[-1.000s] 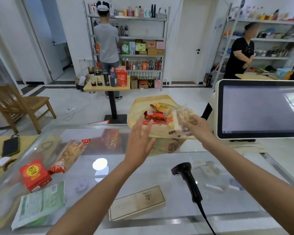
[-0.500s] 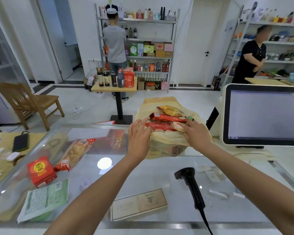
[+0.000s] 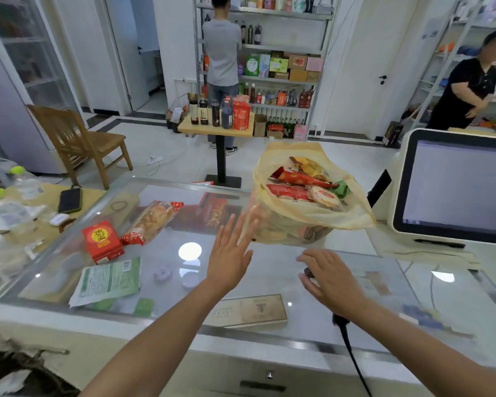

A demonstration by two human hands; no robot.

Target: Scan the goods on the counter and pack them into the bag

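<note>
Hands: two, both mine and bare, the left hand (image 3: 230, 249) and the right hand (image 3: 331, 277); neither holds anything.
Bag: one yellowish translucent plastic bag (image 3: 348, 217), standing open at the far side of the glass counter (image 3: 272, 272), beyond both hands.
Goods in bag: showing at the mouth are two long red packets (image 3: 295, 179), one orange-yellow packet (image 3: 309, 164), one small green packet (image 3: 340, 189) and one pale packet of round crackers (image 3: 324, 196); anything lower is blurred through the plastic.
Goods on counter: three, all left of my left hand. They are one red cardboard box with a round yellow label (image 3: 102, 242), one bread loaf in a clear wrapper with red ends (image 3: 152, 222) just beside it, and one flat green-and-white packet (image 3: 109, 279) nearest me.
Scanner: one black handheld barcode scanner (image 3: 339, 320), mostly hidden under my right hand, its cable running toward me.
Screen: one white-framed checkout screen (image 3: 455, 187), right of the bag, lit pale.
Left-hand pose: flat above the glass, fingers straight and fanned, tips blurred just beside the bag's left wall; I cannot tell whether they touch it.
Right-hand pose: palm down, fingers loosely spread and arched over the scanner's head without closing round it; I cannot tell whether they touch it.
</note>
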